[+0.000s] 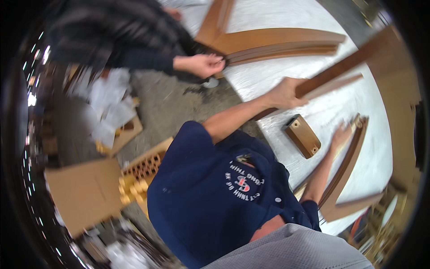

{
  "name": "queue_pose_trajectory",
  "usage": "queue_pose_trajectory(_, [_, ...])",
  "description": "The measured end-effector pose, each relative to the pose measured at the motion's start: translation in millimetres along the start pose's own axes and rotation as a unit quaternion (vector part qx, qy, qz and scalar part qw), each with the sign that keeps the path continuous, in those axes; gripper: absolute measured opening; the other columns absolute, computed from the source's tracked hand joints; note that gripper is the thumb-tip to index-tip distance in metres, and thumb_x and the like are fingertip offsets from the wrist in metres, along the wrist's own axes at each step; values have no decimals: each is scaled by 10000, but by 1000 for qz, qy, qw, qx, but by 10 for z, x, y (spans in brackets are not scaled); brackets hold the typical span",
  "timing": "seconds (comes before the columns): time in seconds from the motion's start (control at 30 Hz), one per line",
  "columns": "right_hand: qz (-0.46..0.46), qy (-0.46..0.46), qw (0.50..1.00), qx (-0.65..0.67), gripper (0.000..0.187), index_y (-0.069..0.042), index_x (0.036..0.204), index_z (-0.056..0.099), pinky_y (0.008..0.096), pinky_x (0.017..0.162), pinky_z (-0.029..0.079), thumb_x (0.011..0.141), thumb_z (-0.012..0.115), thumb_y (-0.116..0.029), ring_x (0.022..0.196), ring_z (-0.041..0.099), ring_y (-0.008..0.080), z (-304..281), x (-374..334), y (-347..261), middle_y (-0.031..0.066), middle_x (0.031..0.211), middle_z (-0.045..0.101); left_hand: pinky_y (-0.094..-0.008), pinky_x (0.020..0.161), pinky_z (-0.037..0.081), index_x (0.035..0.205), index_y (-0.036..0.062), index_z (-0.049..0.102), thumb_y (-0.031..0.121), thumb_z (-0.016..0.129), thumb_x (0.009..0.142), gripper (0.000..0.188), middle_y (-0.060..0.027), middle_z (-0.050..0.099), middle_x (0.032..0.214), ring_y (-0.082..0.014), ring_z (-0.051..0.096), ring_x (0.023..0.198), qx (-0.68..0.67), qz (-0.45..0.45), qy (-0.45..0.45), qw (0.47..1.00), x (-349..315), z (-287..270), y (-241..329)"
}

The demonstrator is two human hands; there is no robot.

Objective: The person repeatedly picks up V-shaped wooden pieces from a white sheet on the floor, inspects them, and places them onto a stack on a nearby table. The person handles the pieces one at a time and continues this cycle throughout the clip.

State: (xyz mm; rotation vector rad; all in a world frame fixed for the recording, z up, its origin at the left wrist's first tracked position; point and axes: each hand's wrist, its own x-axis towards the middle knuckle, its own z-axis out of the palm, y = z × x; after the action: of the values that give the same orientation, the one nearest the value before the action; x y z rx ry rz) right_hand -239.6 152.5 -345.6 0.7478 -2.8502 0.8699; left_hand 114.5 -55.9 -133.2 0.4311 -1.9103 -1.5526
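My left hand (286,93) is wrapped round a long brown wooden piece (333,68), lifted at a slant over the silvery-covered table (277,74). My right hand (342,135) is farther along the table, beside one end of a curved brown wooden frame part (349,165). Its fingers are smeared by motion, so whether they grip the part is unclear. Between my two hands lies a short brown wooden block (303,136) with holes in it.
Another curved wooden frame (277,42) lies across the table's far left. Beside it stands a co-worker, whose hand (204,66) is near the frame's end. On the floor are an open cardboard box (85,193) with wooden pieces and a pile of plastic wrapping (107,101).
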Motion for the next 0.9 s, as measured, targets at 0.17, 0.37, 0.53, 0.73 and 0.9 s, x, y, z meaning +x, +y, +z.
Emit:
queue_pose_trajectory(0.17, [274, -121, 808, 507, 929, 32, 1443, 341, 536, 1010, 397, 860, 593, -646, 1294, 428, 365, 589, -54, -1923, 249, 1432, 417, -299, 744, 525, 1093, -46, 661, 180, 742, 775, 399, -106, 699, 926, -154, 644, 825, -26, -35, -13, 999, 613, -976, 253])
queue_pose_trajectory(0.37, [347, -162, 569, 727, 926, -110, 1545, 108, 607, 1000, 438, 904, 566, -599, 1410, 280, 395, 874, 391, -2430, 254, 1566, 5, -369, 755, 595, 1097, -109, 599, 219, 633, 858, 408, -199, 682, 1028, -270, 698, 898, -135, -124, -14, 983, 1185, -2470, 309])
queue_pose_trajectory(0.53, [156, -236, 629, 724, 509, 16, 1301, 484, 426, 923, 485, 970, 589, -356, 1084, 591, 250, 1055, 402, -3436, 116, 1179, 631, -378, 753, 594, 1188, -104, 541, 353, 623, 912, 541, -193, 679, 1024, -285, 699, 891, -243, -128, 2, 962, 1614, -3385, -80])
queue_pose_trajectory(0.73, [121, -248, 773, 572, 637, 138, 1152, 499, 351, 681, 591, 876, 711, -396, 833, 676, 242, 812, 468, -4134, 220, 1019, 636, -287, 718, 543, 1078, -111, 655, 322, 748, 838, 504, -124, 698, 966, -181, 676, 819, 43, -165, 287, 942, 1831, -4387, -864])
queue_pose_trajectory(0.9, [152, -248, 819, 494, 530, 96, 953, 566, 302, 541, 576, 850, 748, -391, 599, 652, 201, 1014, 436, -4103, 169, 749, 629, -289, 721, 514, 1017, -95, 706, 396, 769, 803, 539, -124, 709, 953, -153, 658, 817, 189, -222, 282, 914, 1874, -4423, -1328])
